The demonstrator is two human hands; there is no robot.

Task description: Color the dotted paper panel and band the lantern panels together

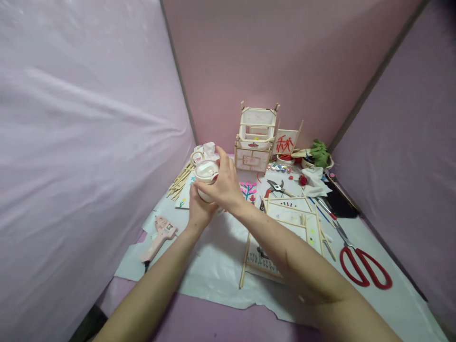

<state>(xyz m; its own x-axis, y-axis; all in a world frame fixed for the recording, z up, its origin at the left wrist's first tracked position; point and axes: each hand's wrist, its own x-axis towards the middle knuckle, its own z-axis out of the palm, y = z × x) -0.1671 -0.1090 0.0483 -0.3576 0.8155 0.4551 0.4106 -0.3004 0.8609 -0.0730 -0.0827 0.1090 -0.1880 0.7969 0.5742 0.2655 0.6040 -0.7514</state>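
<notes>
Red-handled metal scissors point(352, 246) lie at lower right; a pale pink glue gun point(160, 236) at lower left; left of centre, my left grip point(200, 210) holds a round white container point(206, 171) low down, my right grip point(227, 184) wraps its right side; beyond, upper centre, stands a pale stick-framed structure point(252, 160).

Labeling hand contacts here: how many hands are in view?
2. The left hand is at the lower near side of the white container; the right hand is on its right side. Both hands are partly hidden, but no third shows.
</notes>
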